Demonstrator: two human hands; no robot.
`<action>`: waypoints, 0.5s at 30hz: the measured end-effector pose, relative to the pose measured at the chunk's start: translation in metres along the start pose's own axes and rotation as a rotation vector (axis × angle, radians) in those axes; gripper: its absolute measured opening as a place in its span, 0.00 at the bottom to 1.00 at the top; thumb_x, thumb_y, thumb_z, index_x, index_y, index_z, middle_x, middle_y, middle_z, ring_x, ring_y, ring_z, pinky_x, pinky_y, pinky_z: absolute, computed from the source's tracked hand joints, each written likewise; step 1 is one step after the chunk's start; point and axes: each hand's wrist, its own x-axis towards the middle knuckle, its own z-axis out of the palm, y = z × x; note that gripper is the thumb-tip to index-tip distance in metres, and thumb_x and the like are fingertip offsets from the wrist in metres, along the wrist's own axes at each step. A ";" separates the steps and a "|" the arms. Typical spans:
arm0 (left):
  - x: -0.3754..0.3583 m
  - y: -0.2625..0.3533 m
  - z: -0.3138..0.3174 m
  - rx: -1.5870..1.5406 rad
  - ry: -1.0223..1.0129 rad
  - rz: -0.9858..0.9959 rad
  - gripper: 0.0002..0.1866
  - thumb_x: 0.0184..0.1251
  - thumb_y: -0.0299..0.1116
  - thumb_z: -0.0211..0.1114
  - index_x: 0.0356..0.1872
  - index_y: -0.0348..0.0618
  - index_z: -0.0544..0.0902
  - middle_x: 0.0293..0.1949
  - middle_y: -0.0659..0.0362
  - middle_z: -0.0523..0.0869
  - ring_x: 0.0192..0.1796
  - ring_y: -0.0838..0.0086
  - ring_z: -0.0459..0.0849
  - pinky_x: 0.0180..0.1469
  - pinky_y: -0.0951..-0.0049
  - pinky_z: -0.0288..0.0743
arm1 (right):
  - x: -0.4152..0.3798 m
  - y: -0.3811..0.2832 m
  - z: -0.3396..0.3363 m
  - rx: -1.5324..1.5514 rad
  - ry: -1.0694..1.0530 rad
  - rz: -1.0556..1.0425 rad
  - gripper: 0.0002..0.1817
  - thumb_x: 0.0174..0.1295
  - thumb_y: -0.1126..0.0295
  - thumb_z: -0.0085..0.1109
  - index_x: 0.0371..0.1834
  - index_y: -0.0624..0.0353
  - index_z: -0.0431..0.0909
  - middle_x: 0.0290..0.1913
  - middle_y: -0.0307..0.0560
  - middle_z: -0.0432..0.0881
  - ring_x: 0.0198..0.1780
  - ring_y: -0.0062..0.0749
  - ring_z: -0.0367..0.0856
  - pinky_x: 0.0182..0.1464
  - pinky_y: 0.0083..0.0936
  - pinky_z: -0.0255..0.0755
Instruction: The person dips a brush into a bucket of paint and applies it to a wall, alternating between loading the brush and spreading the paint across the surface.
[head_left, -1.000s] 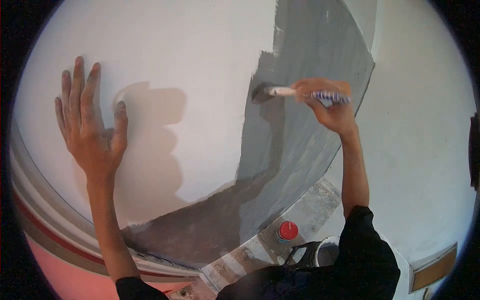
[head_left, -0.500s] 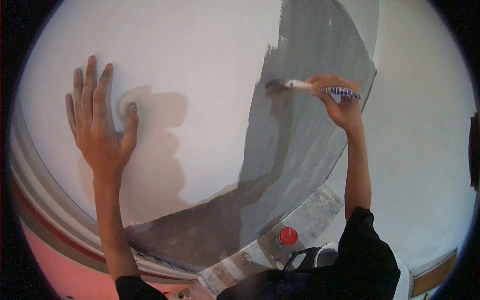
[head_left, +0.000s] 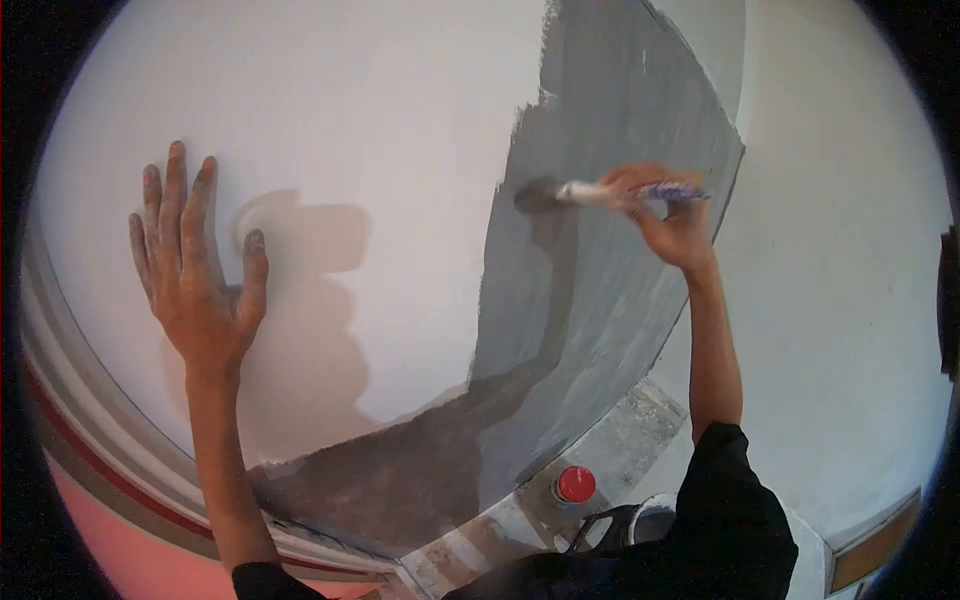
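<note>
My left hand [head_left: 205, 290] lies flat against the white part of the wall [head_left: 400, 130] with its fingers spread; grey smudges mark the fingers. My right hand [head_left: 662, 212] is wrapped round the handle of a paintbrush [head_left: 582, 192], slightly blurred. The dark bristles point left and meet the grey painted area [head_left: 620, 270], a little right of its ragged border with the white. The grey also runs along the bottom of the white surface. Shadows of both arms fall on the wall.
Below the wall, a red-lidded can [head_left: 575, 485] stands on a stained ledge [head_left: 640, 420]. Beside it is a white bucket [head_left: 655, 515], partly hidden by my dark sleeve. A pale wall [head_left: 830, 250] is at the right, and curved moulding [head_left: 120, 420] runs along the lower left.
The brush and my right hand appear slightly lower and further left. My left hand also appears lower in the view, still flat on the wall, as the view has shifted a little.
</note>
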 end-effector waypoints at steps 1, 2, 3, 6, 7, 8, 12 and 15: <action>0.000 0.000 -0.001 0.012 -0.011 0.005 0.33 0.59 0.38 0.66 0.70 0.61 0.71 0.75 0.62 0.67 0.78 0.62 0.59 0.78 0.44 0.48 | 0.003 0.002 -0.001 -0.006 -0.010 0.015 0.09 0.61 0.78 0.65 0.43 0.55 0.86 0.45 0.45 0.89 0.50 0.34 0.87 0.53 0.37 0.82; 0.000 0.000 -0.001 0.019 -0.023 0.013 0.33 0.61 0.38 0.65 0.70 0.58 0.71 0.76 0.61 0.66 0.78 0.61 0.59 0.78 0.44 0.48 | 0.008 0.005 -0.002 -0.014 -0.019 0.034 0.08 0.61 0.78 0.65 0.43 0.55 0.86 0.45 0.45 0.89 0.49 0.34 0.87 0.53 0.36 0.82; 0.000 0.000 -0.002 0.025 -0.035 0.021 0.32 0.63 0.38 0.64 0.71 0.55 0.70 0.76 0.60 0.65 0.79 0.59 0.58 0.78 0.44 0.47 | 0.013 0.008 -0.006 -0.024 -0.027 0.054 0.08 0.62 0.77 0.65 0.43 0.56 0.86 0.45 0.45 0.89 0.49 0.34 0.87 0.52 0.35 0.82; 0.000 0.000 -0.001 0.022 -0.026 0.023 0.32 0.63 0.39 0.64 0.71 0.56 0.70 0.76 0.60 0.65 0.79 0.59 0.58 0.77 0.44 0.48 | 0.051 0.028 -0.023 -0.101 0.018 -0.014 0.06 0.64 0.75 0.64 0.42 0.57 0.86 0.44 0.45 0.89 0.49 0.32 0.87 0.51 0.33 0.82; 0.000 -0.001 -0.001 0.022 -0.029 0.022 0.32 0.63 0.39 0.64 0.71 0.56 0.70 0.76 0.60 0.65 0.79 0.59 0.58 0.77 0.44 0.48 | 0.069 0.036 -0.030 -0.077 0.037 0.000 0.06 0.64 0.74 0.64 0.43 0.57 0.86 0.45 0.45 0.89 0.49 0.32 0.87 0.51 0.33 0.83; 0.000 -0.001 -0.001 0.021 -0.035 0.019 0.32 0.63 0.39 0.64 0.71 0.56 0.70 0.76 0.60 0.65 0.79 0.59 0.58 0.77 0.44 0.48 | 0.085 0.041 -0.038 -0.050 0.055 0.015 0.06 0.65 0.73 0.64 0.43 0.56 0.86 0.46 0.44 0.88 0.49 0.32 0.87 0.51 0.33 0.83; -0.001 -0.002 -0.002 0.011 -0.041 0.011 0.32 0.62 0.38 0.65 0.71 0.56 0.70 0.76 0.60 0.65 0.79 0.60 0.58 0.77 0.44 0.48 | 0.117 0.036 -0.053 -0.121 0.146 -0.114 0.05 0.65 0.75 0.64 0.43 0.60 0.83 0.46 0.48 0.87 0.49 0.31 0.85 0.53 0.30 0.81; 0.000 -0.002 -0.003 -0.006 -0.027 0.022 0.32 0.63 0.37 0.65 0.71 0.57 0.71 0.76 0.60 0.65 0.78 0.60 0.59 0.77 0.44 0.48 | 0.077 0.010 -0.045 -0.155 0.182 -0.098 0.06 0.64 0.75 0.65 0.43 0.58 0.84 0.45 0.47 0.88 0.49 0.32 0.86 0.53 0.32 0.81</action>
